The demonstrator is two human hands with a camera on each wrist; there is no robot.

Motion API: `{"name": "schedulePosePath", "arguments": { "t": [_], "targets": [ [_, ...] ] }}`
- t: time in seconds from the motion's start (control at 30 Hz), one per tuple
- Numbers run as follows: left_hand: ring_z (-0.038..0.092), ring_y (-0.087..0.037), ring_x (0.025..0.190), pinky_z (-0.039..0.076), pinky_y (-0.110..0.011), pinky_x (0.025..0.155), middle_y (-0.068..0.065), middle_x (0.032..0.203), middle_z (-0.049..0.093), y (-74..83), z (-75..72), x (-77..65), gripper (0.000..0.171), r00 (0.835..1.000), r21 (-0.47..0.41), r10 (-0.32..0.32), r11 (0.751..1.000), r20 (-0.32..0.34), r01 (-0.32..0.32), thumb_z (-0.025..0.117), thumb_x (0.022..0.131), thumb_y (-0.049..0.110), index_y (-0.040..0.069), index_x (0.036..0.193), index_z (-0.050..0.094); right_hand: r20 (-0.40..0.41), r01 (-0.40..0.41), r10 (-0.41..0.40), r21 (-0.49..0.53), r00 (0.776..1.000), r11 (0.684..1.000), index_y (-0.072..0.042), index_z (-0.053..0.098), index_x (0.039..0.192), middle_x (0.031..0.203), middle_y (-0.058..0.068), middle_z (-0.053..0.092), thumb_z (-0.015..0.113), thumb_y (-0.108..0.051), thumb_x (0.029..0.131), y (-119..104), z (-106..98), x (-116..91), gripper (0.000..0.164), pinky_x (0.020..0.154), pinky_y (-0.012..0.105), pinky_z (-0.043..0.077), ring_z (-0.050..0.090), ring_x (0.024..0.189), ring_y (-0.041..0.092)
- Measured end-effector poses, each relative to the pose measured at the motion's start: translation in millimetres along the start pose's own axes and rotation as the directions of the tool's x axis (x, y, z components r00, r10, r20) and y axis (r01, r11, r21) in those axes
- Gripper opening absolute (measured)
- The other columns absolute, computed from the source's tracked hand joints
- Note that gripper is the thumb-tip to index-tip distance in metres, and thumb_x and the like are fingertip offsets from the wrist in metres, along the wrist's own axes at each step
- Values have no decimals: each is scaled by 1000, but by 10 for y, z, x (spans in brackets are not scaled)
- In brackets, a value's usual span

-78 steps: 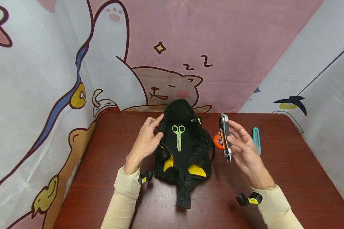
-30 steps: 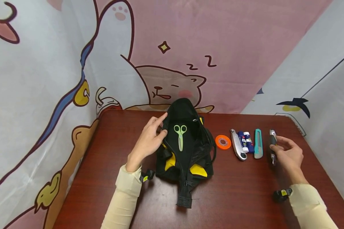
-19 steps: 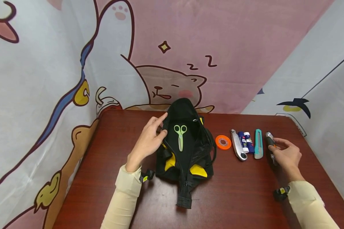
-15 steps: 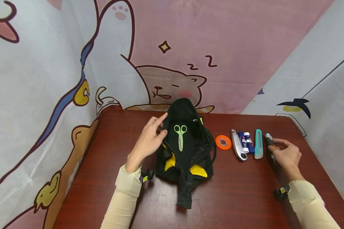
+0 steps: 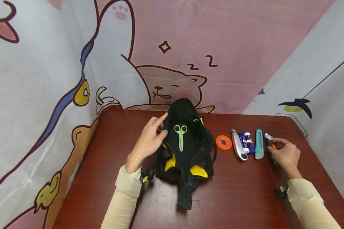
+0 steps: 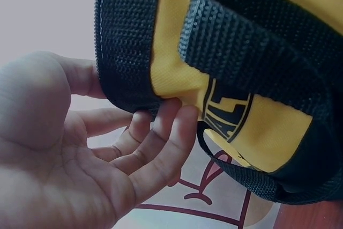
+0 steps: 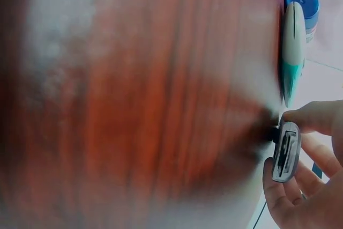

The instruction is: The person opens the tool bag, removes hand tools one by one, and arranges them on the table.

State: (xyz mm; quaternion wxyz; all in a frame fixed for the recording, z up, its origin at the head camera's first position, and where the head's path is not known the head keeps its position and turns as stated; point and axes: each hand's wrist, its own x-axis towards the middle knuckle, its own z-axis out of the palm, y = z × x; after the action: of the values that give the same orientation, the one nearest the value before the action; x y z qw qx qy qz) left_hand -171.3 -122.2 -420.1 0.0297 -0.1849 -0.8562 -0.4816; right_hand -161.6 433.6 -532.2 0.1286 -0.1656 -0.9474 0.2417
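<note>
A black and yellow bag (image 5: 166, 173) lies on the table with its mouth open, and green scissors (image 5: 180, 138) rest inside. My left hand (image 5: 147, 140) pinches the left edge of that mouth. In the left wrist view, the left hand (image 6: 91, 148) has its thumb and fingers on the bag's black zipper band (image 6: 128, 36). At the far right, my right hand (image 5: 286, 156) grips a silver, black and orange utility knife (image 5: 269, 140) between thumb and fingers. The right wrist view shows the end of this utility knife (image 7: 286, 151) close over the table, just beside a teal box cutter (image 7: 292, 57).
Between the bag and my right hand, a row stands on the table (image 5: 232, 194): an orange tape roll (image 5: 223, 142), a silver folding tool (image 5: 239, 146), two blue and white glue sticks (image 5: 246, 143) and the teal box cutter (image 5: 259, 144). A patterned cloth (image 5: 223, 38) hangs behind.
My right hand has carried the utility knife from beside the bag to the right end of the row, then shifted it slightly left towards the box cutter. My left hand stays on the bag.
</note>
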Motion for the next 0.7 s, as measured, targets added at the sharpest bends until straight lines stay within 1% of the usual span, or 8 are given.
{"name": "schedulePosePath", "arguments": {
  "t": [0.03, 0.13, 0.27, 0.47, 0.7],
  "targets": [
    [62, -28, 101, 53, -41, 87, -13, 119, 55, 0, -1, -2, 67, 1000, 0, 1, 1000, 0, -1, 63, 105, 7, 9, 170, 47, 3, 5, -5, -6, 1000, 1000, 11, 70, 136, 120, 40, 72, 81, -7, 93, 2, 2, 6, 48, 84, 49, 36, 69, 107, 54],
    [62, -28, 101, 53, -41, 86, -13, 119, 55, 2, -2, -3, 67, 1000, 3, 0, 1000, 2, 0, 63, 105, 7, 9, 170, 46, 11, 17, -16, -18, 1000, 1000, 12, 69, 135, 121, 41, 71, 82, -6, 93, 1, 5, 18, 48, 85, 53, 38, 68, 109, 55],
    [62, -27, 101, 53, -41, 87, -13, 119, 54, -4, -3, -4, 67, 1000, 5, -3, 1000, 5, 3, 63, 105, 7, 9, 170, 46, 17, 44, -43, -32, 999, 999, 12, 69, 134, 120, 41, 70, 82, -6, 93, 6, 15, 37, 46, 84, 57, 39, 68, 105, 55],
    [62, -28, 100, 54, -41, 88, -13, 119, 54, -13, -6, -4, 67, 1000, 6, 5, 1000, 3, -5, 63, 105, 6, 8, 170, 46, 19, 64, -63, -32, 998, 997, 12, 69, 134, 120, 42, 70, 82, -5, 92, 26, 30, 53, 47, 80, 51, 39, 68, 103, 54],
    [62, -28, 100, 53, -42, 87, -13, 119, 54, -21, -9, 2, 66, 1000, 6, 6, 1000, 1, -6, 63, 105, 7, 8, 169, 47, 25, 50, -50, -7, 998, 999, 10, 66, 139, 127, 42, 68, 81, -4, 93, 27, 36, 31, 50, 88, 57, 39, 67, 112, 57]
  ]
}}
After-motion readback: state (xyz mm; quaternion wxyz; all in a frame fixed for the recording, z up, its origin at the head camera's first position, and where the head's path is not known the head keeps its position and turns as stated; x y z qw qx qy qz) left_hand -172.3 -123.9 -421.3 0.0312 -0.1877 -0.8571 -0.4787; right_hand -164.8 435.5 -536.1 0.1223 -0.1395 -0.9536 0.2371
